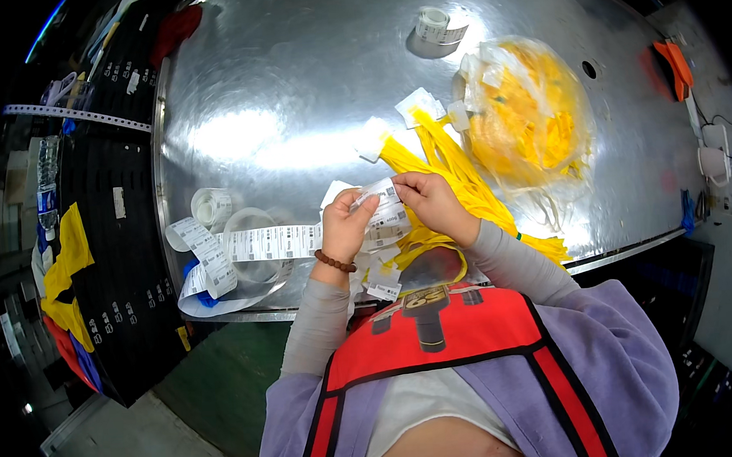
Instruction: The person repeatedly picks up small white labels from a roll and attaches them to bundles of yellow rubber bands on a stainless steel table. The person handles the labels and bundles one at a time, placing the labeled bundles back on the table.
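My left hand (346, 221), with a brown bead bracelet at its wrist, pinches a white printed label (381, 196). Opposite it, my right hand (433, 201) grips the label's upper right edge between thumb and fingers. From the left, a strip of printed labels (275, 243) runs across the table to my left hand, coming from a loose coil (215, 263). Long yellow straps (454, 169) with white tags at their far ends lie beyond and under my right hand. Several loose white labels (384, 290) rest below my hands, close to my red apron.
The metal table (289, 74) carries a clear bag of yellow straps (527, 114) at the right and a small label roll (435, 27) at the back. An orange object (675, 69) sits by the right edge. Black crates (115, 244) stand left of the table.
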